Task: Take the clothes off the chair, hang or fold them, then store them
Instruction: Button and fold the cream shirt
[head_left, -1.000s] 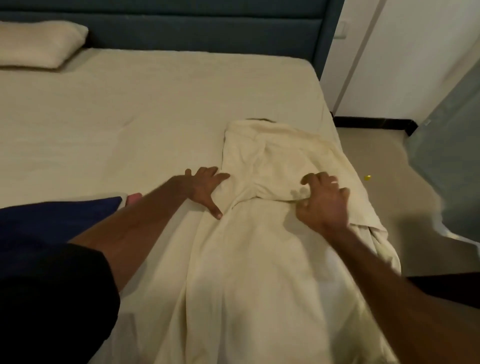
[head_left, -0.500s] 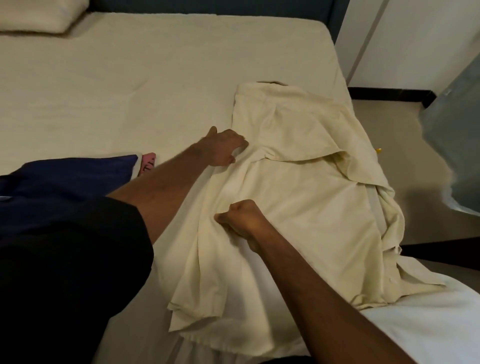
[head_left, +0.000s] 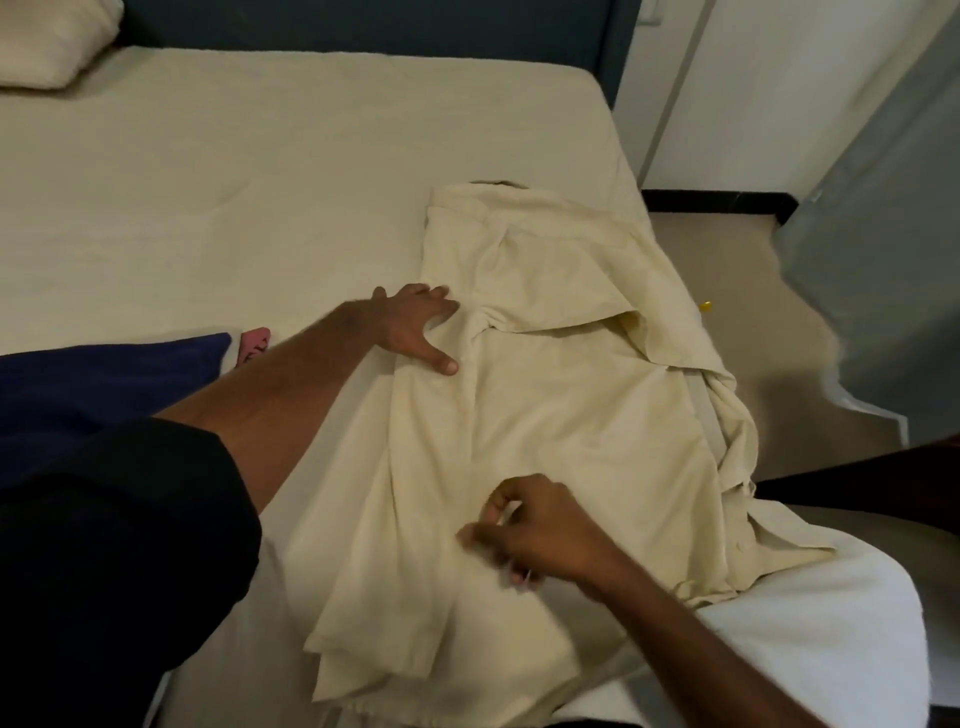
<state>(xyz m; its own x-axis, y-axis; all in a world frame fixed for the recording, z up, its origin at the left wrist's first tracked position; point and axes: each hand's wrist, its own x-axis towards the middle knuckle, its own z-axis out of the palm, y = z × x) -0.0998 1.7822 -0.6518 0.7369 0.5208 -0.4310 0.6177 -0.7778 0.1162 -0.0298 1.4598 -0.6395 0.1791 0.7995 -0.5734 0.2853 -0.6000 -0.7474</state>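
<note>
A cream shirt (head_left: 561, 415) lies spread on the bed's right side, its upper part folded over and its right edge hanging off the mattress. My left hand (head_left: 415, 327) rests flat on the shirt's left edge, fingers apart. Above the shirt's lower middle is my right hand (head_left: 535, 530), blurred and with curled fingers; whether it pinches the cloth is unclear. The chair is not in view.
The bed (head_left: 234, 208) has a cream sheet, a pillow (head_left: 52, 47) at the far left and a dark blue headboard (head_left: 363, 26). A navy garment (head_left: 104, 384) and a pink item (head_left: 254, 343) lie at the left. Floor (head_left: 737, 338) and a grey door (head_left: 893, 234) are right.
My left hand went from gripping the shirt's left edge to lying flat on it. My right hand slid down from the folded upper part to the shirt's lower middle, and its fist loosened.
</note>
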